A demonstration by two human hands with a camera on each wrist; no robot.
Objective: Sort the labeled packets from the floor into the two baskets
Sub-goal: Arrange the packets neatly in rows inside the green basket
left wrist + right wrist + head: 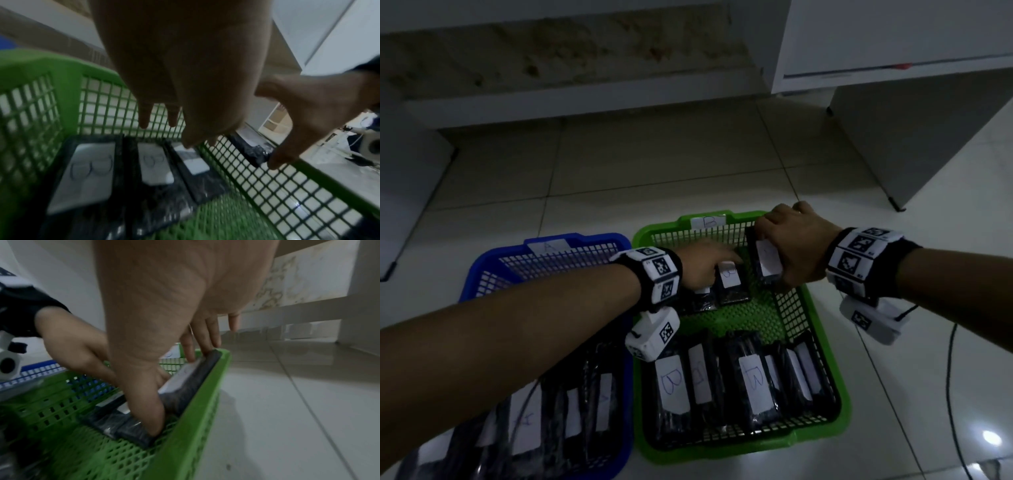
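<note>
The packet (pixel 766 261) in play stands on its long edge against the right wall of the green basket (pixel 822 329), at the far end, its long axis running along that wall and its white label turned inward. Our right hand (pixel 796 246) spans it from above: fingers (pixel 209 332) on the far end, thumb curled down at the near end, so it is clamped on the packet. We judge the next step is simply to lay it flat and let go, tipping it inward toward the basket's middle.

Our left hand (pixel 702 265) sits just to the left, over the far row of B packets (pixel 731 282). From the wrist view its fingers (pixel 144 116) hang straight and spread, holding nothing; whether they touch a packet we cannot tell. It is the nearer hand to that row, so it could steady those packets while the right one sets down.

More B packets fill the near end. The blue basket (pixel 493 270) stands touching on the left, holding packets of its own. The floor (pixel 654 164) we see bears no packets.
</note>
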